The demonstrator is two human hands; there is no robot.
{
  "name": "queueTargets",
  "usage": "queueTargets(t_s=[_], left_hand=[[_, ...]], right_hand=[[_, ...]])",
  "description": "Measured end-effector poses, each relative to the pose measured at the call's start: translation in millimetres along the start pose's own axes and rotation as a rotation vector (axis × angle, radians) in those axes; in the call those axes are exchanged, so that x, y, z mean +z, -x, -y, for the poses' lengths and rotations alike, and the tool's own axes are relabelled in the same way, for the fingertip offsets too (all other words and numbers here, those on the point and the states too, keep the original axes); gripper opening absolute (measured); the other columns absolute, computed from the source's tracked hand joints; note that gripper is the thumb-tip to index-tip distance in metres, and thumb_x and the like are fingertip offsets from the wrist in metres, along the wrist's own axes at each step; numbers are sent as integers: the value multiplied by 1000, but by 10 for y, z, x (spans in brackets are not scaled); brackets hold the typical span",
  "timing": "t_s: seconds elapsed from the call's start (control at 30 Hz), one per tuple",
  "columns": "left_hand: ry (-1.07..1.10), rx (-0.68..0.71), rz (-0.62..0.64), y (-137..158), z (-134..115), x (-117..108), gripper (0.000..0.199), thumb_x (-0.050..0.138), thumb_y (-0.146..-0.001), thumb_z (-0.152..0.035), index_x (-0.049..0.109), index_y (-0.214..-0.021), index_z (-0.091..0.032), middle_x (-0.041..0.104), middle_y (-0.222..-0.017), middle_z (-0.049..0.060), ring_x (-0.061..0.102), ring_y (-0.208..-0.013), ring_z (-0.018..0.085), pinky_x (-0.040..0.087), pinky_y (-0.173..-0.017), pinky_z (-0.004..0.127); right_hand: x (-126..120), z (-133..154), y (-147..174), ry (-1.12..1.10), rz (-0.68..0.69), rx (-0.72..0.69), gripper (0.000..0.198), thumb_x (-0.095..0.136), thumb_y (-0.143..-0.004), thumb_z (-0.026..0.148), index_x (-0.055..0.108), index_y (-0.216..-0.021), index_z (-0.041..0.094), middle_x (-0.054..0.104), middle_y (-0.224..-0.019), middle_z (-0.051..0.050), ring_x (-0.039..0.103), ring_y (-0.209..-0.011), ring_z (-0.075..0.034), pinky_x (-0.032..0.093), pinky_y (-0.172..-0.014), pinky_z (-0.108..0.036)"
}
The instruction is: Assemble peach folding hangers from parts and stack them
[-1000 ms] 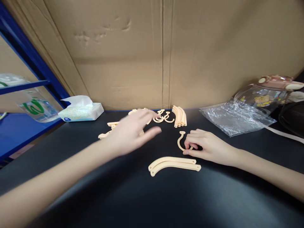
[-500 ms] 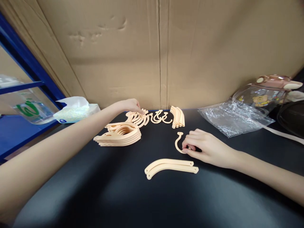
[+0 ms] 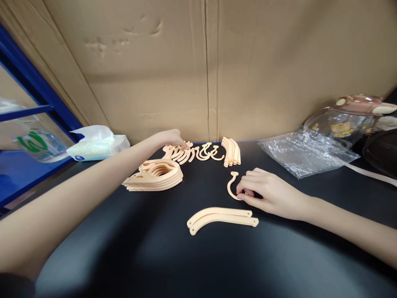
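Observation:
My right hand (image 3: 263, 192) rests on the table with thumb and finger pinched on the lower end of a cream plastic hanger hook (image 3: 230, 186). The hook lies flat, its flared end pointing away from me. Just in front of it, two curved hanger arms (image 3: 221, 215) lie side by side. My left hand (image 3: 173, 138) stretches to the far pile of curved hanger pieces (image 3: 184, 155). Its fingers are bent down and closed at that pile; what lies between the fingertips is hidden. Nearer to me than this pile sits a stack of hanger bodies (image 3: 155, 178).
Loose hooks (image 3: 204, 152) and a bundle of hanger arms (image 3: 231, 152) lie at the back of the black table (image 3: 149, 248). A tissue pack (image 3: 96, 145) stands left by a blue shelf (image 3: 56, 116). Clear plastic wrap (image 3: 297, 159) and a see-through bottle (image 3: 341, 124) are right.
The view has shifted slightly. Both hands keep nearly the same places, the left at the far pile and the right on the hook.

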State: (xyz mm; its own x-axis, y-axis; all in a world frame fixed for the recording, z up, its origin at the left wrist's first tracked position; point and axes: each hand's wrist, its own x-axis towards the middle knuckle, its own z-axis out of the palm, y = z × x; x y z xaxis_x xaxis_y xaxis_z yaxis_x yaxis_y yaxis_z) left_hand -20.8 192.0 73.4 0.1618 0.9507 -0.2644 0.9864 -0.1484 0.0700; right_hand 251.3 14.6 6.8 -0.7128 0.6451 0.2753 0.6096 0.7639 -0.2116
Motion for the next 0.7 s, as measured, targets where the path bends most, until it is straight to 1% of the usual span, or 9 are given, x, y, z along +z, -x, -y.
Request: queueTargets(t_s=[0.07, 0.23, 0.43, 0.57, 0.7], left_hand=[[24, -5, 0, 34, -14, -6, 52, 67, -54, -53, 68, -79, -7, 65, -88, 17, 59, -78, 27, 41, -58, 28], [105, 30, -6, 101, -60, 5, 40, 65, -58, -48, 69, -78, -13, 68, -88, 13, 61, -82, 24, 44, -63, 26], [69, 20, -83, 63, -112, 76, 34, 67, -58, -39, 70, -79, -13, 68, -84, 11, 60, -79, 24, 41, -57, 25], [13, 31, -133, 113, -173, 103, 35, 67, -57, -36, 70, -84, -13, 68, -85, 10, 61, -81, 24, 41, -63, 26], [-11, 43, -145, 177, -231, 105, 41, 66, -58, -35, 69, -93, -14, 69, -91, 11, 61, -86, 26, 42, -67, 27]], right_hand=[[-6, 4, 0, 2, -1, 1, 21, 42, -95, 27, 58, -83, 19, 56, -73, 0, 47, -67, -12, 33, -71, -27], [-26, 18, -4, 3, 10, 4, 20, 42, -95, 27, 58, -84, 19, 56, -74, 0, 47, -68, -12, 33, -71, -27], [-30, 29, -3, -1, 8, 0, 19, 43, -95, 26, 57, -84, 19, 56, -74, 0, 47, -68, -12, 33, -71, -27], [-36, 31, 0, -1, 11, 2, 20, 42, -95, 26, 57, -84, 19, 56, -74, 0, 47, -68, -12, 33, -71, -27], [-41, 30, -2, -1, 6, -3, 21, 42, -95, 27, 57, -84, 19, 56, -74, 0, 48, -68, -12, 33, -72, -28]])
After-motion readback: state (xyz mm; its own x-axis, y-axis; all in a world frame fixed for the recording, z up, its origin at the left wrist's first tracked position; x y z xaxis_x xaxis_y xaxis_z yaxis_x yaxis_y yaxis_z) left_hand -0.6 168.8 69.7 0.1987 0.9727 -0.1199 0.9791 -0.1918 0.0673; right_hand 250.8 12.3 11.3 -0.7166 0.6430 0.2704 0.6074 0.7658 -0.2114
